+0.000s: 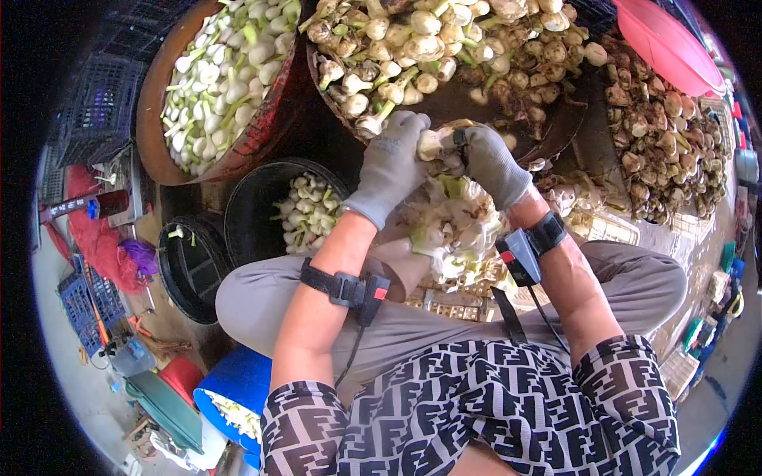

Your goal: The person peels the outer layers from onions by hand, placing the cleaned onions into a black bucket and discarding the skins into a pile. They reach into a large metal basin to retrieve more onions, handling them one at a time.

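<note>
My left hand, in a grey glove, is closed around a garlic bulb above my lap. My gloved right hand closes on the bulb's other side. A small dark piece shows at its fingertips; its kind I cannot make out. Just beyond both hands stands a wide round tub of dirty, untrimmed garlic bulbs. Below the hands, loose peeled garlic skins and leaves are heaped between my legs.
A rusty tub with cleaned white garlic stands far left. Closer are a black bucket part-filled with bulbs, another black bucket and a blue barrel. Unpeeled garlic lies piled right, beneath a pink basin.
</note>
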Motion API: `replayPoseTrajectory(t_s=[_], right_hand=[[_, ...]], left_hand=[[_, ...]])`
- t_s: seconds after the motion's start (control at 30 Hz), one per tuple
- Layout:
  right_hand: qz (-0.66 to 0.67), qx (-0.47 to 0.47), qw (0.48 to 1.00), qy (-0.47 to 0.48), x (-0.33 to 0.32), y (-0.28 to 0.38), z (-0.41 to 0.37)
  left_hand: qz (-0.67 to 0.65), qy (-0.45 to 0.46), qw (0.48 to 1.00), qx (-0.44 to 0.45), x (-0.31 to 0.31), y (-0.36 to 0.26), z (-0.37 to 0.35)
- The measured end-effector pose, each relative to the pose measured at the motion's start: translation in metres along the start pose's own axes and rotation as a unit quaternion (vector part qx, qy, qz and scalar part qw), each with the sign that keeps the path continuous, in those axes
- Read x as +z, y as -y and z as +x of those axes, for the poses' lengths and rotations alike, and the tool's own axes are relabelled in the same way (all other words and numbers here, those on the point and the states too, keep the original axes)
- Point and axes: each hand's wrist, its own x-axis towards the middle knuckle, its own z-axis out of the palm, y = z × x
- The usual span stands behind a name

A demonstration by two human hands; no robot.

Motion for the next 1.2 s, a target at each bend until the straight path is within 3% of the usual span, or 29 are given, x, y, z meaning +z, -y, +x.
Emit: replayPoseTrajectory(t_s=[0.07, 0.13, 0.2, 0.27, 0.3, 0.37, 0.4, 0.5, 0.57, 0.63, 0.77, 0.8, 0.87, 0.9, 1.0, 1.03, 1.07, 1.13, 1.2], right_hand=[[-0.131, -0.127, 0.983, 0.023, -0.005, -0.003, 0.002], [-0.355, -0.33, 0.872, 0.068, -0.017, -0.004, 0.004], [-0.163, -0.094, 0.981, 0.044, -0.015, -0.006, 0.002], [-0.112, 0.019, 0.994, 0.005, -0.011, -0.007, -0.003], [-0.163, 0.009, 0.986, -0.02, -0.007, -0.008, -0.007], [-0.294, -0.022, 0.955, -0.04, -0.007, -0.011, -0.004], [-0.287, -0.04, 0.956, -0.037, -0.008, -0.015, -0.004], [-0.28, -0.12, 0.952, -0.044, -0.006, -0.02, -0.002], [-0.293, -0.206, 0.931, -0.076, -0.004, -0.02, 0.001], [-0.138, -0.084, 0.986, -0.05, 0.003, -0.009, -0.007], [0.034, 0.053, 0.998, 0.016, -0.002, 0.004, -0.014], [-0.06, -0.082, 0.994, 0.05, -0.006, 0.002, -0.014], [-0.242, -0.343, 0.901, 0.111, -0.014, 0.002, -0.015], [-0.308, -0.393, 0.861, 0.095, -0.014, 0.002, -0.015], [-0.297, -0.362, 0.882, 0.044, -0.004, 0.007, -0.024], [-0.228, -0.256, 0.939, 0.033, -0.002, 0.003, -0.023], [-0.118, -0.151, 0.981, 0.014, 0.0, 0.004, -0.022], [0.11, 0.067, 0.991, -0.028, 0.004, 0.007, -0.02], [-0.02, 0.003, 1.0, -0.023, 0.007, 0.003, -0.021]], left_hand=[[-0.04, -0.007, 0.999, -0.016, 0.0, 0.002, 0.001], [-0.093, 0.014, 0.994, -0.052, 0.0, 0.005, 0.001], [-0.157, 0.062, 0.98, -0.107, 0.0, 0.009, 0.0], [-0.357, 0.049, 0.923, -0.137, 0.006, 0.019, 0.001], [-0.452, 0.042, 0.878, -0.15, 0.008, 0.023, 0.001], [-0.542, 0.05, 0.77, -0.332, 0.011, 0.018, 0.002], [-0.576, 0.054, 0.701, -0.416, 0.008, 0.012, 0.004], [-0.538, 0.09, 0.738, -0.397, -0.019, 0.003, 0.005], [-0.457, 0.02, 0.845, -0.277, -0.007, 0.002, 0.004], [-0.39, -0.042, 0.899, -0.196, 0.011, 0.011, -0.001], [-0.437, -0.109, 0.873, -0.19, 0.021, 0.01, -0.003], [-0.474, -0.058, 0.851, -0.218, 0.018, 0.013, -0.004], [-0.543, 0.045, 0.794, -0.27, 0.008, 0.021, 0.0], [-0.625, 0.041, 0.736, -0.256, 0.016, 0.033, -0.004], [-0.45, -0.046, 0.872, -0.188, 0.021, 0.052, -0.006], [-0.33, -0.105, 0.928, -0.136, 0.02, 0.059, -0.008], [-0.374, -0.087, 0.875, -0.296, -0.005, 0.027, -0.001], [-0.43, -0.095, 0.873, -0.208, 0.006, 0.035, -0.004], [-0.302, -0.073, 0.93, -0.195, 0.015, 0.029, -0.003]])
